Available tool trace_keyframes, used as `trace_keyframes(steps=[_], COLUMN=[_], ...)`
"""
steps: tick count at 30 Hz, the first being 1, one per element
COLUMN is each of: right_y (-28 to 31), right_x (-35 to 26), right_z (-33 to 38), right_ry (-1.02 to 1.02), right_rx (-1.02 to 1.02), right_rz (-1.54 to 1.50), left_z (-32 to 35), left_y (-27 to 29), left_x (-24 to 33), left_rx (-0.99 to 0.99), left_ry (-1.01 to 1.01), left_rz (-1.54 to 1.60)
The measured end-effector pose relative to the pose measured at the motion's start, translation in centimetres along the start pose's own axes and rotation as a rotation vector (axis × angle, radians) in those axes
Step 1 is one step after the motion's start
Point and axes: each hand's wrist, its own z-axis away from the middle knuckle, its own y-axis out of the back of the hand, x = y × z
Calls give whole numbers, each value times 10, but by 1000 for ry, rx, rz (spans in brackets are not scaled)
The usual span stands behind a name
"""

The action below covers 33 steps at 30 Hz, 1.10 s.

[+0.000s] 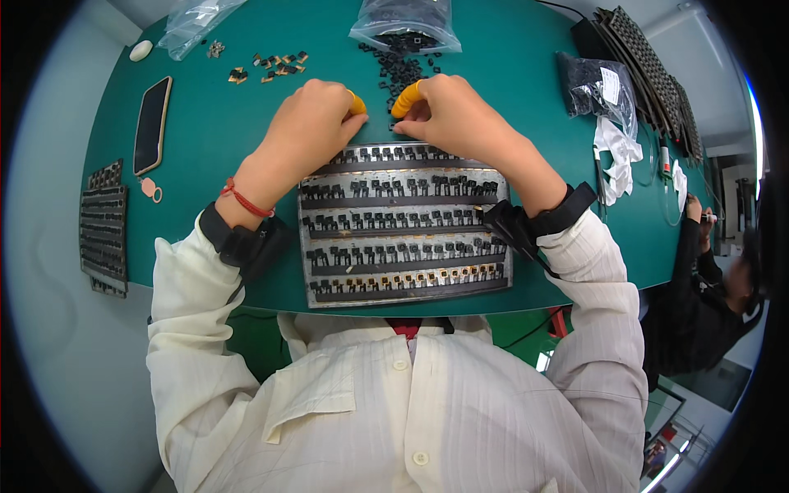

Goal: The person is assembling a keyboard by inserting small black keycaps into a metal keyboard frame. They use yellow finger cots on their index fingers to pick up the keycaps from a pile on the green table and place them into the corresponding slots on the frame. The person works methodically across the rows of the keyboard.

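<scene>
On the green table (218,119), a gray five-rowed tray (403,201)

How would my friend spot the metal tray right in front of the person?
Find the big green table, then look at its near edge, just beyond the person's cream shirt. There lies the metal tray, with five rows of little black pieces. Unlike the dark trays at the far left, its nearest row shows gold-coloured squares.
</scene>
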Motion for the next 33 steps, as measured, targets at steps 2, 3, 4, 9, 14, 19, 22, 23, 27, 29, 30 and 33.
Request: trace_keyframes(steps=[2,3,4,9,14,19,22,23,27,29,30,33], right_y=[-6,-7,-8,-7,21,36,32,28,10,3,0,-7], right_x=[-2,-3,-4,-6,-20,-30,-26,-24,-23,-20,-19,-17], right_z=[-2,-2,-3,0,41,123,173,188,212,212,212,211], right_ry=[35,32,29,60,154,30,-50,-76,-102,-94,-92,-83], right_rx=[2,-2,-7,36,162,131,73,65,43,59,67,84], right_rz=[12,24,37,82,115,136,131,138,83,125,147,160], left_z=[2,3,4,5,-1,-2,-5,-9,-8,-3,0,25], left_y=[3,5,5,8,6,-5,-6,-9,-6,-3,-1,13], left_x=[-1,-2,-6,-7,7,-3,5,8,6,12,16,32], left_rx=[34,51,49,-3,-57,16,0,-11,5,13,15,-3], left_ry=[22,33,49,81,87,34,70,70,31,10,-3,-48], left_rz=[-74,-111,-70,143,148,-46,-61,-46,-44,-20,-7,85])
